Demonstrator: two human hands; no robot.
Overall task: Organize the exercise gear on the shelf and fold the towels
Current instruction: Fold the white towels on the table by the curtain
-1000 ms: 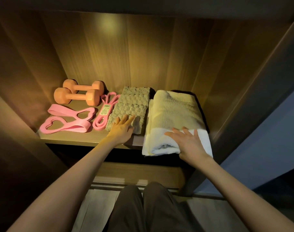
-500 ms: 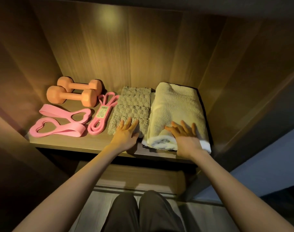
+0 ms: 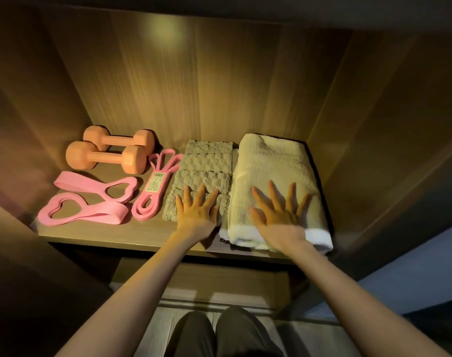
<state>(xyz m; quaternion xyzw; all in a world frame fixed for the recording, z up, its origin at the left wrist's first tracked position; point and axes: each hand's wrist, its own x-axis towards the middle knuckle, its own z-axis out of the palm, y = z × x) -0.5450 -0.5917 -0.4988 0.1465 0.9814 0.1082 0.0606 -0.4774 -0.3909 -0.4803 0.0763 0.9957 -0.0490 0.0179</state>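
Shelf [image 3: 91,234]: dumbbells [image 3: 106,156] back left; pink bands [image 3: 91,203] in front; grey towels [image 3: 207,161] centre, folded; cream towel [image 3: 271,161] right, folded. Left hand [image 3: 198,216] flat on grey towels, fingers [image 3: 200,191] spread. Right hand [image 3: 279,216] flat on cream towel, fingers spread.

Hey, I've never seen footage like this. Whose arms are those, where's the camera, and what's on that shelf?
There is no machine here. The camera sits on a person's head, looking forward and down, so the two bare arms are that person's own. On the wooden shelf lie two orange dumbbells, pink bands, a folded grey towel and a folded yellow towel. The left hand lies flat on the grey towel and the right hand flat on the yellow towel, fingers spread. Neither hand grips anything.
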